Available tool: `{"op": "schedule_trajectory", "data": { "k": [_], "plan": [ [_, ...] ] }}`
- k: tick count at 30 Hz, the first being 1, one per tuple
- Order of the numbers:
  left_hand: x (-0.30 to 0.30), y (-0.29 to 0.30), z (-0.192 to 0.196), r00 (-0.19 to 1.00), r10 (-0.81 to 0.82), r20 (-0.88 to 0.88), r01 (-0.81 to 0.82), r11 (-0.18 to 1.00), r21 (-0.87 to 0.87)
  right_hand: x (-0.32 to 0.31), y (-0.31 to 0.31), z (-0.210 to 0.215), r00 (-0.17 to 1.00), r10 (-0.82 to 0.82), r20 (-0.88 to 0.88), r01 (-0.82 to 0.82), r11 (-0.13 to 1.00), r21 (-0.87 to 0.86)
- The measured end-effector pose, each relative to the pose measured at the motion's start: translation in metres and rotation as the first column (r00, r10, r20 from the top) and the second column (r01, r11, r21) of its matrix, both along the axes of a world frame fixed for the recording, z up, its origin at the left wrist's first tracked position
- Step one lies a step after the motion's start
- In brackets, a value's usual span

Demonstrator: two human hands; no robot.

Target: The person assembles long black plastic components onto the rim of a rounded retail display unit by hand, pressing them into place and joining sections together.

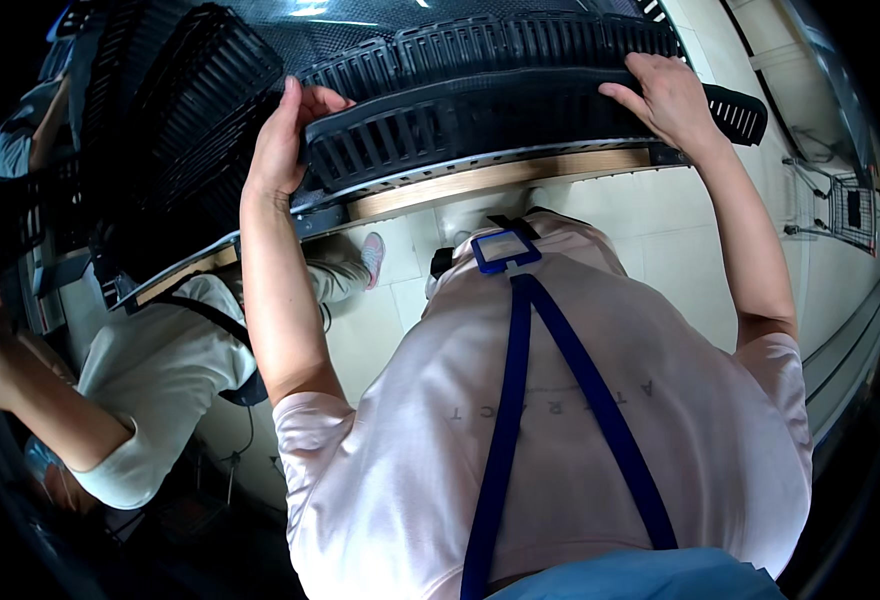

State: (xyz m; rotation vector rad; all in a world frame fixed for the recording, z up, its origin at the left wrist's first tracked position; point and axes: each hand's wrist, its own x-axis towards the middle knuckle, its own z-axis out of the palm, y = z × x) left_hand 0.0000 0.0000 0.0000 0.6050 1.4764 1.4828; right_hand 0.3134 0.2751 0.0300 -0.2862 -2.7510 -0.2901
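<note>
A long black slatted plastic crate (480, 120) lies on a shelf with a wooden front edge (500, 175). My left hand (285, 135) grips the crate's left end, thumb over the rim. My right hand (665, 95) is closed over the crate's upper rim near its right end. Both arms reach up from my pale pink shirt, where a blue lanyard with a badge (505, 250) hangs down my chest.
More black slatted crates (190, 90) are stacked to the left and behind. Another person in a white shirt (155, 380) crouches at my left by the lower shelf. A shopping trolley (850, 210) stands at the right on the pale tiled floor (680, 240).
</note>
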Motion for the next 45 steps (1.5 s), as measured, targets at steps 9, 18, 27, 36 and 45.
{"op": "schedule_trajectory", "data": {
  "k": [9,18,27,36,45],
  "plan": [
    [0.024,0.013,-0.006,0.982,0.167,-0.086,-0.166,0.986,0.018,-0.004,0.007,-0.012,0.996,-0.086,0.026,0.088,0.990,-0.111],
    [0.022,0.015,0.013,0.639,0.002,-0.769,-0.122,0.988,-0.099,0.002,0.005,0.021,0.983,-0.041,0.182,0.093,0.954,-0.286],
    [0.070,0.002,0.084,0.183,-0.220,-0.958,0.072,0.975,-0.211,0.033,0.017,0.073,0.921,0.026,0.388,0.146,0.901,-0.408],
    [0.069,-0.009,0.003,-0.075,-0.019,-0.997,-0.048,0.999,-0.016,0.037,0.011,-0.028,0.991,0.121,0.058,-0.103,0.964,-0.246],
    [0.110,-0.005,-0.051,-0.179,0.008,-0.984,-0.216,0.975,0.047,0.016,0.030,-0.042,0.937,0.253,0.239,-0.093,0.843,-0.529]
  ]
}}
